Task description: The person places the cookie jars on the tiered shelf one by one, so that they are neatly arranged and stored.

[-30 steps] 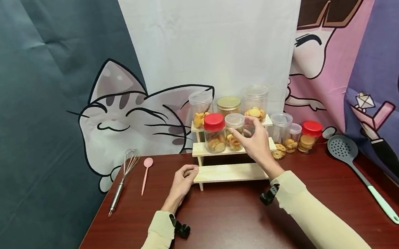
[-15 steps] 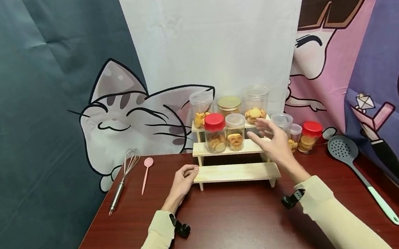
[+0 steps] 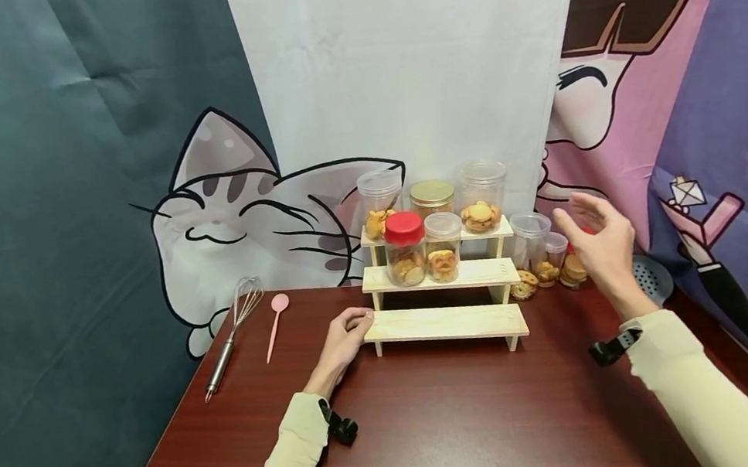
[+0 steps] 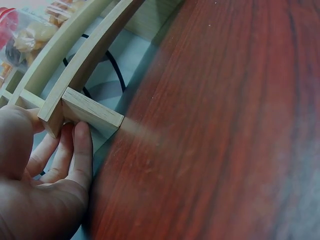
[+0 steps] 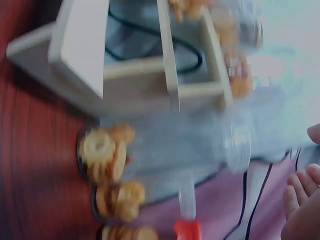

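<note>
The left hand (image 3: 341, 340) grips the left end of a three-tier wooden display shelf (image 3: 444, 324) at its lowest step. In the left wrist view its thumb lies against the step's end and the fingers (image 4: 82, 150) reach underneath. A red-lidded cookie jar (image 3: 405, 249) and a clear-lidded cookie jar (image 3: 442, 248) stand side by side on the middle step. The right hand (image 3: 603, 248) is raised to the right of the shelf, holding nothing, its fingers loosely bent. It partly covers another red-lidded jar (image 3: 572, 271) on the table.
On the top step are two clear-lidded jars (image 3: 480, 201) and a gold-lidded jar (image 3: 432, 197). A tall cookie jar (image 3: 530, 245) and a small jar (image 3: 549, 260) stand right of the shelf. A whisk (image 3: 232, 336) and pink spoon (image 3: 276, 327) lie left; a slotted spatula (image 3: 653, 279) lies right.
The right hand has let go of the clear-lidded jar on the middle step and moved right, past the shelf. The left hand stays at the shelf's end.
</note>
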A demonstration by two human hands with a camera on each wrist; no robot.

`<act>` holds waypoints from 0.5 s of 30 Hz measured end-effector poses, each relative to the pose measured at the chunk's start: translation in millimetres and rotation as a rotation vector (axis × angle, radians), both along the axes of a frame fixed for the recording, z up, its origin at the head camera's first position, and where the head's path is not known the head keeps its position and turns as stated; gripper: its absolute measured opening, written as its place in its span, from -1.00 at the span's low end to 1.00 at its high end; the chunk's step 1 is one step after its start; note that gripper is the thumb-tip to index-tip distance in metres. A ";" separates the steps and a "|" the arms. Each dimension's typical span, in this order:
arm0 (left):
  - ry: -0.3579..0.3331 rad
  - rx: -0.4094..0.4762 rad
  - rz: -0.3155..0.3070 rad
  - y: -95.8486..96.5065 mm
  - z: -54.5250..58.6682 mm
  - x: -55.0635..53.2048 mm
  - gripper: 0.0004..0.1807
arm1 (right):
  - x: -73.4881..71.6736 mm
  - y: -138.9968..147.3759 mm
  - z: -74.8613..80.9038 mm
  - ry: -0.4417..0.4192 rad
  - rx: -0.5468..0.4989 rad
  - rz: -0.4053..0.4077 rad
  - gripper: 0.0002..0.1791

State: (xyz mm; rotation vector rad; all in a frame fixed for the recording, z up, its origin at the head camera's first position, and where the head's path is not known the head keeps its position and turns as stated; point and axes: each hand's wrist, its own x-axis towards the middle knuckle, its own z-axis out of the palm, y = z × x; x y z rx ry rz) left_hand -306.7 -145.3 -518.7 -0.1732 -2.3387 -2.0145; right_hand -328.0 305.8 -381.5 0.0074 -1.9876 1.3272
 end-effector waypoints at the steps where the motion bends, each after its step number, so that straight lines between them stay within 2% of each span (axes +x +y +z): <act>1: 0.001 -0.001 0.003 -0.1 -0.3 -0.1 -0.62 | -2.8 7.0 -0.5 -0.020 -0.009 -0.018 -0.47; 4: 0.005 -0.002 0.006 -0.5 -1.5 -0.2 -0.62 | -10.4 26.0 -5.8 -0.103 -0.012 -0.083 -0.40; 8: 0.006 0.001 0.002 -0.9 -2.8 -0.5 -0.62 | -20.1 46.4 -21.0 -0.204 0.010 -0.152 -0.28; 15: 0.005 0.007 0.003 -0.7 -1.9 -1.1 -0.65 | -32.4 66.4 -54.3 -0.268 0.166 -0.185 -0.14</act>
